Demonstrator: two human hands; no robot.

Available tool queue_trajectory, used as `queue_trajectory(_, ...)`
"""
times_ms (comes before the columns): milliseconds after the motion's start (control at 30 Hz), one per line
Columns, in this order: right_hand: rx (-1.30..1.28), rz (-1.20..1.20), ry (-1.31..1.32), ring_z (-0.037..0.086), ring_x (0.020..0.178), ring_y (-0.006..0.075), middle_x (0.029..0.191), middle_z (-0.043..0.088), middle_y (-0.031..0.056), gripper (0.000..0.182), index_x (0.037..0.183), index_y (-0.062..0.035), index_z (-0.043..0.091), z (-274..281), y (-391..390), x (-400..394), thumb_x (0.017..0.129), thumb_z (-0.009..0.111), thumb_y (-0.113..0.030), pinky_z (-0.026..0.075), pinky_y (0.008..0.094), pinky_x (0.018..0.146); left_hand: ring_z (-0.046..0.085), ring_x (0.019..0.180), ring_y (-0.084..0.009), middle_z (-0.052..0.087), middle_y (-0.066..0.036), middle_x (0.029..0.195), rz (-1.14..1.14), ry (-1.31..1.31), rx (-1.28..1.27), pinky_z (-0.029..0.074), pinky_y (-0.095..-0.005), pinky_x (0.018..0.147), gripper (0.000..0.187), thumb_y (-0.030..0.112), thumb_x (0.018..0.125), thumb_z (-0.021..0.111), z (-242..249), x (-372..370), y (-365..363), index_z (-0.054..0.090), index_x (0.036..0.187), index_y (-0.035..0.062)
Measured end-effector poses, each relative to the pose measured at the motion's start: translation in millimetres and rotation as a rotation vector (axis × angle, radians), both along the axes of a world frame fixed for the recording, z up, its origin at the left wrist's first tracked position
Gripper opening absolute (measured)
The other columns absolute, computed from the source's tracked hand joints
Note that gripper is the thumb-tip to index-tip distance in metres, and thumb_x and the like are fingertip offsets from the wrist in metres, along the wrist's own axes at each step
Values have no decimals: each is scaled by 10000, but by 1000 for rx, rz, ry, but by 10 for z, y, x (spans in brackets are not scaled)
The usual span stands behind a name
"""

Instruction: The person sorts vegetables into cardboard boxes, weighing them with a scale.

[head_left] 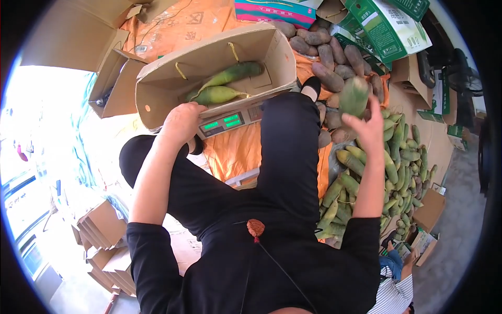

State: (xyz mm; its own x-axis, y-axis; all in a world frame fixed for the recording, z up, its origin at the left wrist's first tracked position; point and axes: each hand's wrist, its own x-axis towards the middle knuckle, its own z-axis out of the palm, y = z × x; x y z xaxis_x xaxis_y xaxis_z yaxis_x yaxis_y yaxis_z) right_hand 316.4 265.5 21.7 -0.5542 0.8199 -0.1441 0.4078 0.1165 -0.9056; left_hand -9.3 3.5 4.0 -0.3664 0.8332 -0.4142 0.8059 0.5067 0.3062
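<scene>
My left hand (pixel 183 122) grips the near left rim of a long open cardboard box (pixel 157 97), its fingers curled over the edge. Two green radishes (pixel 218 94) lie inside the box, which rests on a digital scale (pixel 221 123) with lit green readouts. To the right, my right hand (pixel 367 124) has its thumb and fingers spread. A motion-blurred green radish (pixel 354 98) appears just past those fingertips, over a pile of dark reddish radishes (pixel 327 77). Below this hand spreads a large heap of green radishes (pixel 398 162).
Green printed cartons (pixel 384 26) stand at the back right, beside a pink and blue box (pixel 274 13). Orange sheeting (pixel 230 157) covers the floor. Folded cardboard (pixel 102 225) is stacked at left. Another person in a striped top (pixel 392 293) is at lower right.
</scene>
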Motion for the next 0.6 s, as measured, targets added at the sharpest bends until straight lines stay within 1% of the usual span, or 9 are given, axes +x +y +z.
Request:
queue_trajectory(33,154,82,21,564,1050,200,1161,565,103,682,1245,-4,467,187,65,-192,645,773,-111,469,342,892,585,952,-352,626,-165,957,-5,6,4,457,-426,861,313,39,762,588,1,1,-5,661,1063,80)
queue_trajectory(100,196,184,49,567,1050,200,1151,575,101,680,1251,-23,475,614,44,-642,650,774,-136,460,351,905,587,948,-350,627,-165,954,-15,12,-3,458,-428,858,309,40,761,587,-4,-5,-3,663,1057,81)
queue_trajectory(167,209,356,199,575,1038,206,1136,589,101,657,1240,-46,498,786,-10,-1079,650,773,-140,457,349,898,590,945,-348,629,-165,950,-25,18,-11,460,-430,855,305,41,761,586,-23,-11,1,666,1052,82)
queue_trajectory(200,379,527,196,574,1025,184,1104,595,78,675,1261,-36,477,831,-77,-1481,663,773,-137,465,334,894,593,940,-347,632,-167,944,-28,24,6,462,-432,851,298,43,760,586,-39,-22,-18,668,1044,79)
queue_trajectory(233,378,585,184,573,1026,178,1093,599,85,680,1256,-40,483,823,-150,-1708,656,782,-156,465,325,891,597,935,-345,634,-169,939,-32,29,23,464,-434,847,292,45,759,585,-49,-24,-23,671,1037,77)
queue_trajectory(333,289,745,-13,592,1019,223,1095,617,131,655,1202,-34,523,593,-367,-2300,629,794,-200,467,320,880,601,935,-343,637,-180,932,-38,41,-22,465,-437,844,295,44,754,593,-37,-18,3,671,1037,71)
queue_trajectory(433,349,887,-246,609,979,292,1042,637,146,691,1160,-65,549,278,-627,-2695,574,791,-341,479,366,824,610,913,-345,641,-190,903,-60,51,-33,472,-441,829,300,42,747,600,-34,-28,10,671,1037,70)
queue_trajectory(500,375,959,-382,611,973,292,1043,642,120,685,1151,-90,559,-10,-800,-2911,561,802,-338,486,396,819,613,902,-348,643,-190,893,-66,62,-27,475,-443,818,284,45,746,607,-52,-38,2,672,1022,68)
queue_trajectory(600,378,1054,-598,613,1045,270,1134,638,112,708,1199,-100,582,-112,-1031,-3070,559,816,-291,498,409,846,620,878,-350,646,-188,870,-69,74,-27,482,-447,793,245,55,746,617,-70,-40,1,672,985,62)
